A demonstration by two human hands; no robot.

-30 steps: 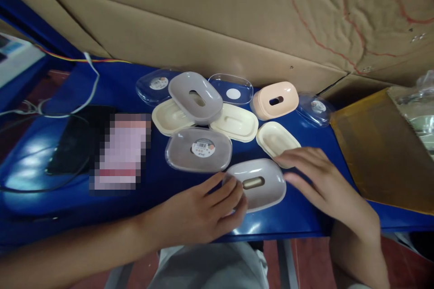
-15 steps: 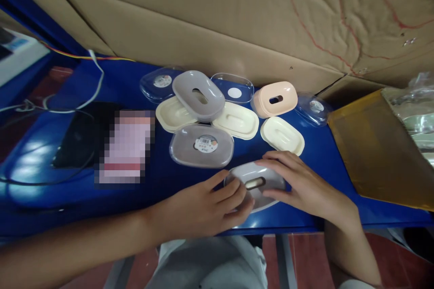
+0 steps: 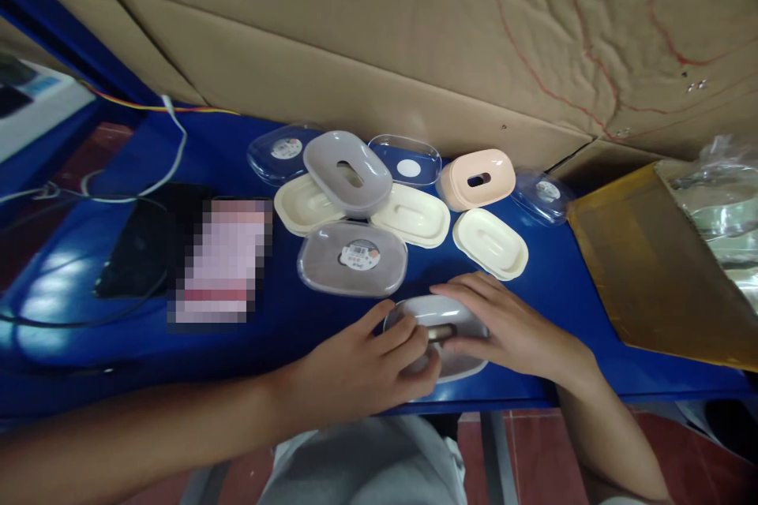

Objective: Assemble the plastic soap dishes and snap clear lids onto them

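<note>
The left hand (image 3: 382,359) and right hand (image 3: 512,331) gripped the grey dish (image 3: 460,365) at opposite ends, near the front edge of the blue surface (image 3: 266,339). It looked light, stiff and slick, its rim probably a surer hold than the smooth hollow.

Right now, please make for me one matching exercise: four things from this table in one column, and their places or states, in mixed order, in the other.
1. peach dish
2. labelled grey dish
3. nearest grey dish
4. box

A. brown, at the right end of the table
B. between the left hand and right hand
C. at the back, between two clear covers
D. bears a round white sticker

Pairs: 1-C, 2-D, 3-B, 4-A
</note>
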